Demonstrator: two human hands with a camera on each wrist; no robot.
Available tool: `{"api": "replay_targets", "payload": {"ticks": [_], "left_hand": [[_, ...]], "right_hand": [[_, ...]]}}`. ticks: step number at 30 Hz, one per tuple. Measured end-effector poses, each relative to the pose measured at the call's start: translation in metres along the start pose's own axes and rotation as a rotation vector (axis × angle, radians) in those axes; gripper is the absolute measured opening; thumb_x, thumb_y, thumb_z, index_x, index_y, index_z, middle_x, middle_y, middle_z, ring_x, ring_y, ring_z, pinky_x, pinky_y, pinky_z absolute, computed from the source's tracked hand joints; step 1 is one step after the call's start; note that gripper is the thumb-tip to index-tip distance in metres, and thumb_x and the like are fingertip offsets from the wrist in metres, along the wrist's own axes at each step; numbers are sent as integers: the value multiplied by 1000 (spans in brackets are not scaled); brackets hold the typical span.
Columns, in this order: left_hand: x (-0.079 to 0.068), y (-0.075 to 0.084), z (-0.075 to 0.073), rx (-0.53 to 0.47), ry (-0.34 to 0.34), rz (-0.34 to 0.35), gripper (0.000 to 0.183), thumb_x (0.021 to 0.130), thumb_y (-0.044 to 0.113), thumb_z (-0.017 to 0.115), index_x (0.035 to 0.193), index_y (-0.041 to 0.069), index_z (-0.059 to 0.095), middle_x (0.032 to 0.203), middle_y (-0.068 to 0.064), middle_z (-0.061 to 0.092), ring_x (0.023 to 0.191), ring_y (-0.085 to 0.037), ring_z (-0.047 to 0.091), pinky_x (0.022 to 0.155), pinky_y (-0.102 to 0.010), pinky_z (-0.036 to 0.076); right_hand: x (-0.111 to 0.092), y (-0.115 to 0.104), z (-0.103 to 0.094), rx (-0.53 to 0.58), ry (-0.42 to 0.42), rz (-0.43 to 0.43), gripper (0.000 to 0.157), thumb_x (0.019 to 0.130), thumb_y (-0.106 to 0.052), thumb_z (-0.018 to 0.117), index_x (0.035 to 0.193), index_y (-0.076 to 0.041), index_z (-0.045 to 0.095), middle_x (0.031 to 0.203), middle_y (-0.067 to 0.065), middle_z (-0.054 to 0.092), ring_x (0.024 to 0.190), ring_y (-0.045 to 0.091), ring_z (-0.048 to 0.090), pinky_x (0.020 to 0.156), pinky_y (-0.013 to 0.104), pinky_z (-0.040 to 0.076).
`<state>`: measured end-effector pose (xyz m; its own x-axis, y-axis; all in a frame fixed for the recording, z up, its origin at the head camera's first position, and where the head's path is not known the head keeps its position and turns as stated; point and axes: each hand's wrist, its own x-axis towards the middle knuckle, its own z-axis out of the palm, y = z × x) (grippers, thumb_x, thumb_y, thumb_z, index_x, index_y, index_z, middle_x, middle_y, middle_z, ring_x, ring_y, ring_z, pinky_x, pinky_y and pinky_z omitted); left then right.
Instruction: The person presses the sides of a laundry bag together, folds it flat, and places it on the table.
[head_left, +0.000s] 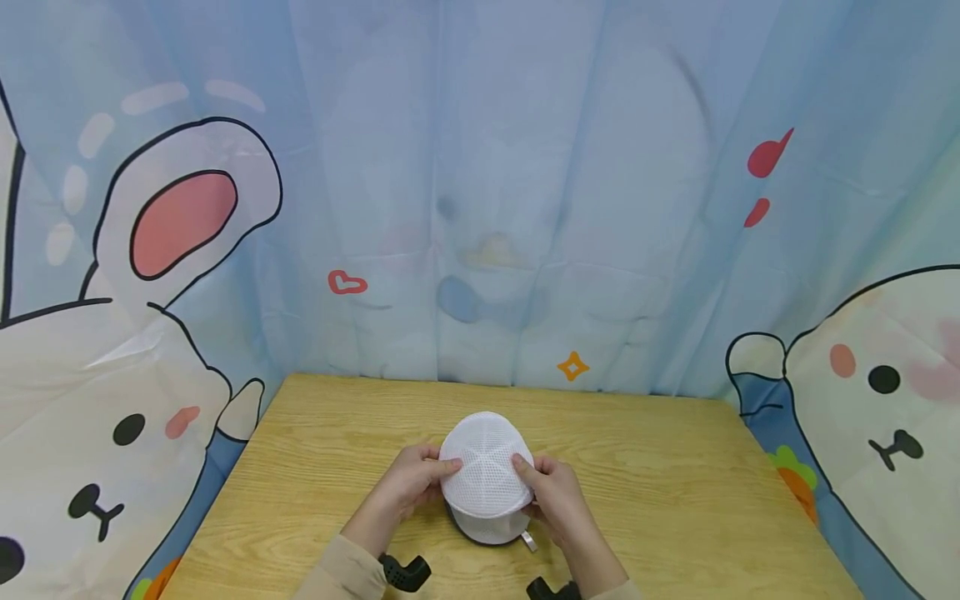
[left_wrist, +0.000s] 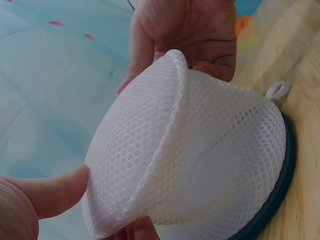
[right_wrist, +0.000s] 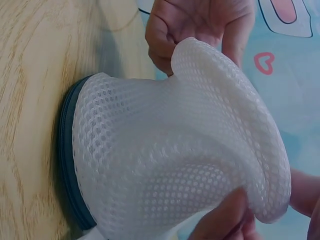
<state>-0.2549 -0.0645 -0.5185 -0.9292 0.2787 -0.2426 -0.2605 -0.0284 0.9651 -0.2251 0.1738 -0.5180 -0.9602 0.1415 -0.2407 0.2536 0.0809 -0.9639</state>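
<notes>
A white mesh laundry bag (head_left: pixel 487 471) stands on the table between both hands, its rounded top panel facing up. Pinching the left side of that panel is my left hand (head_left: pixel 412 482), thumb on top and fingers underneath. My right hand (head_left: pixel 557 500) grips the opposite side the same way. In the left wrist view, the mesh wall (left_wrist: pixel 230 145) folds in below the top edge. A dark teal zipper band (right_wrist: pixel 75 155) runs around the base, against the wood. A small white loop (left_wrist: pixel 278 91) sticks out near the base.
The wooden table (head_left: pixel 660 483) extends around the bag on all sides. Behind it hangs a light blue curtain (head_left: pixel 525 167) with cartoon animals, meeting the table's back edge. Black wrist camera mounts (head_left: pixel 406 573) sit at both wrists, close above the table.
</notes>
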Motion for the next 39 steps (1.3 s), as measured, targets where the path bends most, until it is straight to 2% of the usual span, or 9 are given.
{"api": "replay_targets", "payload": {"ticks": [6,11,17,28,39], "left_hand": [[-7,-6,-1,20,32,-35,45,100,24,79,122,-9,60,99,-12,76,81,-14,74,74,-32,64],[-9,-12,0,6,23,-55,47,98,27,81,119,-7,57,95,-10,74,80,-15,73,75,-33,65],[-7,-16,3,-20,-3,-30,42,98,22,81,118,-10,63,96,-10,76,81,-15,75,73,-30,65],[-3,-20,7,-77,-16,-19,28,98,8,78,114,-12,66,93,-7,74,80,-14,74,72,-28,64],[-2,-20,8,-97,-32,-16,28,99,5,76,117,-14,66,97,-9,76,86,-16,77,77,-32,66]], "right_hand": [[-5,0,-3,-47,2,32,43,102,-45,74,98,-3,65,78,3,66,65,14,62,56,27,56],[-9,0,-2,-39,-14,59,45,100,-44,77,103,-1,65,82,6,70,68,16,68,59,30,62],[-8,2,2,7,-36,28,41,101,-35,77,108,4,67,87,8,74,72,17,70,63,32,63],[-7,4,3,101,-95,19,30,103,-20,75,108,8,68,85,5,74,74,14,73,65,28,63],[-2,9,1,208,-163,25,37,104,-14,71,124,16,63,93,6,78,84,16,79,74,29,66]]}}
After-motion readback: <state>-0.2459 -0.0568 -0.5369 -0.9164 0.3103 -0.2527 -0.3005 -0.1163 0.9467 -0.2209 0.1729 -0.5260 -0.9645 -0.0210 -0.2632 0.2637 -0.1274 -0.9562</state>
